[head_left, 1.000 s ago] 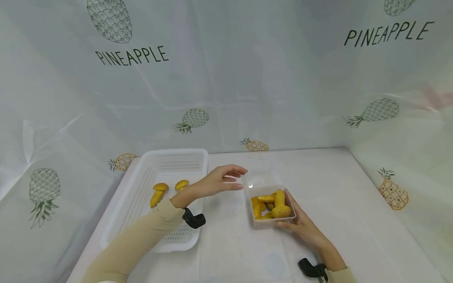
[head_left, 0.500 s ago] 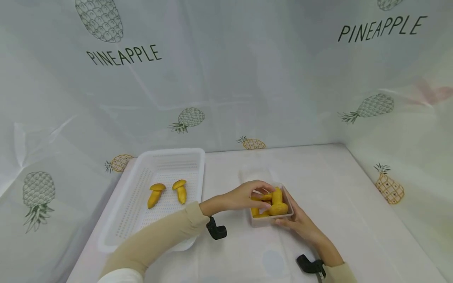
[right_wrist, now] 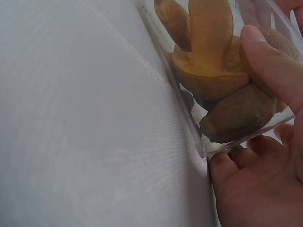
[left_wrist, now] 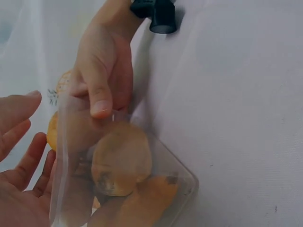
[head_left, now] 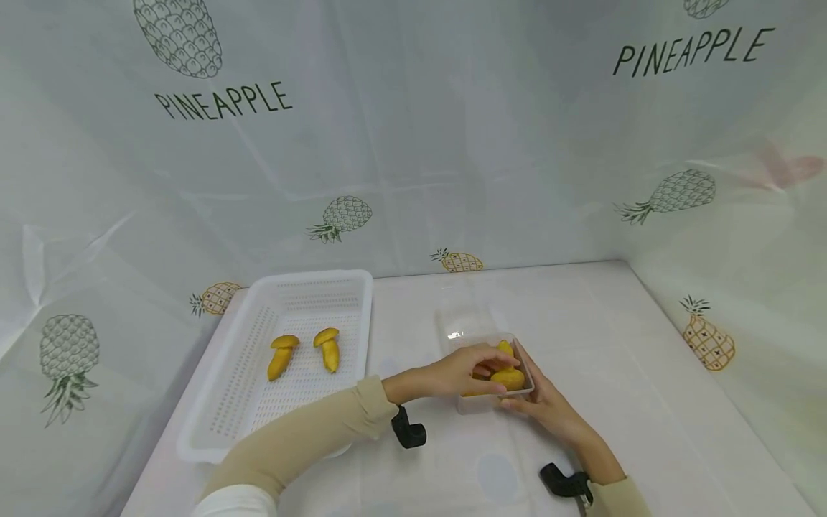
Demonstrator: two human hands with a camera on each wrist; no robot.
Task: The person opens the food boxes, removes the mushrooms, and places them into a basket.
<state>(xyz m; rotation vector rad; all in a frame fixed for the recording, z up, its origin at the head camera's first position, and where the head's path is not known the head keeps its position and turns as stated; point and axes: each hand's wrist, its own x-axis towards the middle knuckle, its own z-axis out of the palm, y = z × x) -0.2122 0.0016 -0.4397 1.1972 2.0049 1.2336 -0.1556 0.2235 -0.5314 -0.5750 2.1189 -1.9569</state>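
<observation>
A clear plastic box (head_left: 478,404) full of yellow mushrooms (head_left: 508,379) stands on the table. My right hand (head_left: 549,411) grips it at its near right corner, thumb on the near wall and fingers along the right side. Over the box's opening lies my left hand (head_left: 461,372), palm down, covering part of the mushrooms. In the left wrist view, that hand's fingers (left_wrist: 29,163) are spread beside a mushroom (left_wrist: 53,132) at the rim; nothing is pinched between them. The right wrist view shows mushrooms (right_wrist: 210,38) pressed against the clear wall, with my right thumb (right_wrist: 265,52) across it.
To the left is a white perforated tray (head_left: 370,301) with two yellow mushrooms (head_left: 283,357) lying in it. The box's clear lid (head_left: 464,322) is folded back behind it. A pineapple-print curtain (head_left: 413,143) hangs behind and along the sides of the white table (head_left: 581,323).
My left hand has moved right from beside the tray to over the box, its fingers coming down onto the mushrooms. My right hand keeps holding the box. The head view has shifted slightly.
</observation>
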